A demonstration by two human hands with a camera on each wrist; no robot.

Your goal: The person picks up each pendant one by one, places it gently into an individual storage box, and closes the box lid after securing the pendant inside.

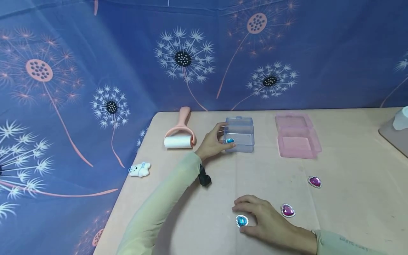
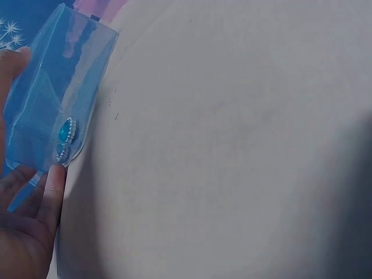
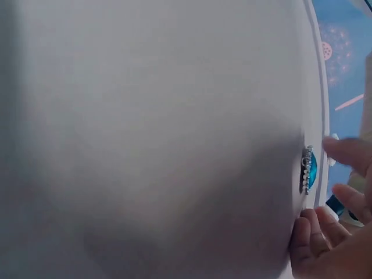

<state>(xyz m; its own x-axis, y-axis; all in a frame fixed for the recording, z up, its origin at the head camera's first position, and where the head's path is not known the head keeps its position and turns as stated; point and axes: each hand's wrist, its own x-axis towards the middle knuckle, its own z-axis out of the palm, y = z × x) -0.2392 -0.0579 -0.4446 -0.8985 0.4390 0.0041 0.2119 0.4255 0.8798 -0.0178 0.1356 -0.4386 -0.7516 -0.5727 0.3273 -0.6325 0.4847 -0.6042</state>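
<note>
The left hand's [image 1: 213,142] fingers are partly hidden behind the blue box [image 1: 243,148], whose left side it grips with the thumb in front; a grey-white object [image 1: 393,129] is cut off at the right edge. The right hand [image 1: 267,219] arches, thumb and fingers moderately apart, around a blue gem [image 1: 242,221] on the table [image 1: 220,212]; whether the thumb touches it is hard to tell. Two pink gems [image 1: 288,210] lie close beyond that hand, leaving a broad stretch of table up to the boxes. The blue box holds another gem [image 1: 230,140] in its near left corner; the pink box [image 1: 296,147] stands open.
</note>
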